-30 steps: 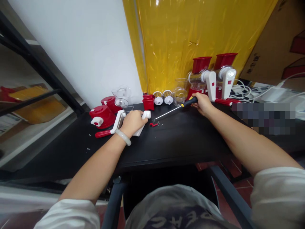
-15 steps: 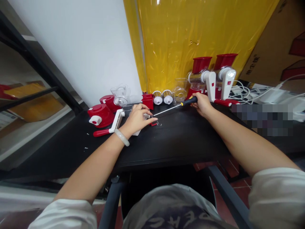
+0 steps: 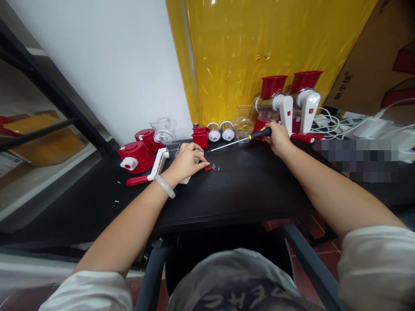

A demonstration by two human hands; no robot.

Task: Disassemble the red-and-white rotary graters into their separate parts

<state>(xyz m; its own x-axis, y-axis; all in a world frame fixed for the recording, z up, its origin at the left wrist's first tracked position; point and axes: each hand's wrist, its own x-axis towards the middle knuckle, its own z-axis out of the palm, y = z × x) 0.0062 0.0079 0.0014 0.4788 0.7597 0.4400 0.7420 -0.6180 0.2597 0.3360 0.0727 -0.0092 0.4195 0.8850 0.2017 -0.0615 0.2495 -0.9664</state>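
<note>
My right hand (image 3: 278,139) is closed round the black and yellow handle of a screwdriver (image 3: 231,143). Its thin shaft points left, and the tip is close to the fingers of my left hand (image 3: 188,161). That hand is curled over a white plastic part (image 3: 185,180), gripping it; most of the part is hidden under the palm. Just right of my left fingertips lie a small red piece (image 3: 208,168) and several tiny screws (image 3: 214,166). A crank handle (image 3: 158,165), white with a red grip, rests left of this hand.
Red bases (image 3: 136,157) and a clear housing (image 3: 164,129) stand behind on the left. Grater drums (image 3: 227,131) and a red hopper (image 3: 200,137) line the table's back. Two assembled rotary graters (image 3: 285,106) stand right, beside white cables (image 3: 337,125).
The screwdriver has drawn back a little to the right, its tip now apart from the part under my left hand. My left thumb has moved in closer to the fingers.
</note>
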